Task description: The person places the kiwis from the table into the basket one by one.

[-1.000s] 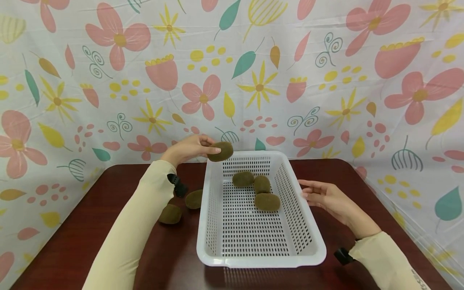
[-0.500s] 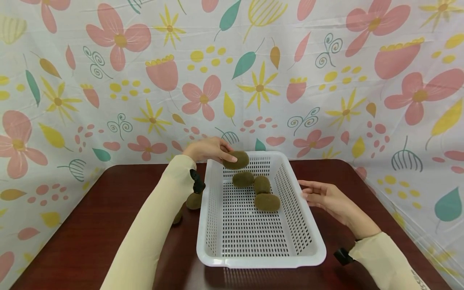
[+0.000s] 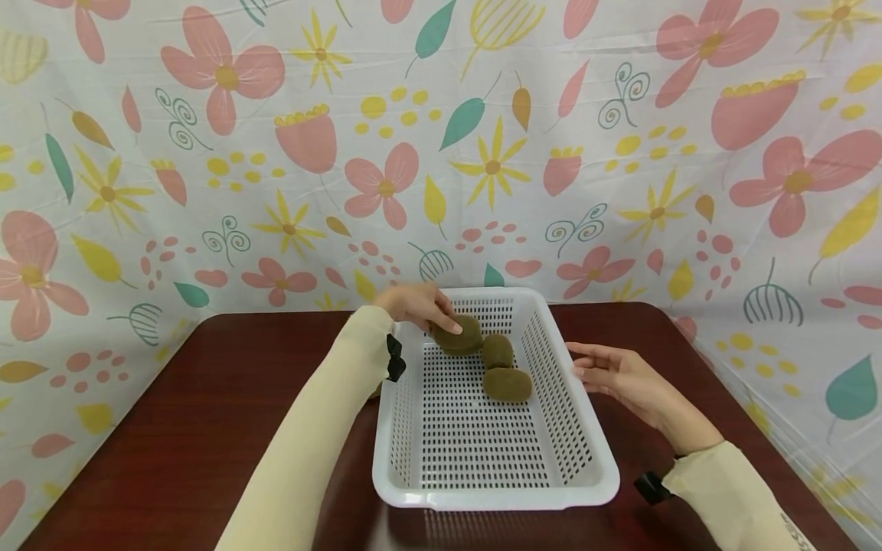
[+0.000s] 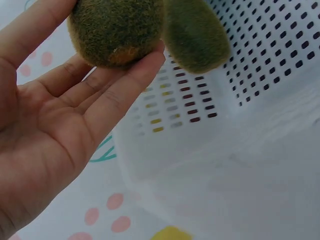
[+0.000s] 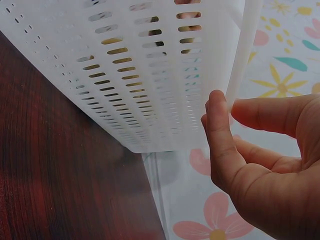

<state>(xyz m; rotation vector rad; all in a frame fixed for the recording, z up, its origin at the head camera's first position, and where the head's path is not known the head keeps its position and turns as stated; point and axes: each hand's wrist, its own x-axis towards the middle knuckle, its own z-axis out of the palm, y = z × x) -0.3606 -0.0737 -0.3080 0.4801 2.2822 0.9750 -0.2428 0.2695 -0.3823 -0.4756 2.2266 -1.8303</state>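
Brown and fuzzy, a kiwi (image 3: 470, 327) is held in the far left part of the basket, just over another kiwi (image 3: 462, 351) that it largely covers in the head view; whether the two touch is hard to tell. The left hand (image 3: 419, 304) pinches the held fruit between thumb and fingers, reaching in over the left rim. In the left wrist view its fingers lie along the fruit's underside, and the covered kiwi shows close beside it.

Just to the right, an upright-looking kiwi (image 3: 498, 351) sits in the basket, and directly on its near side lies a sideways kiwi (image 3: 508, 385), the two touching or nearly so. All of them are within the white plastic basket (image 3: 506, 500), whose walls and floor are perforated.

At its right rim is the right hand (image 3: 623, 376), fingers extended and loosely bent, gripping nothing, tips at the rim's outer side. Left of the basket, a mostly hidden kiwi (image 3: 375, 393) peeks out behind the left forearm. Cream sleeves (image 3: 313, 428) cover both arms, with a black band (image 3: 395, 358) at the left wrist. Underneath spreads a dark reddish tabletop (image 3: 207, 413); on the far side hangs a white cloth (image 3: 413, 252) printed with flowers and leaves.
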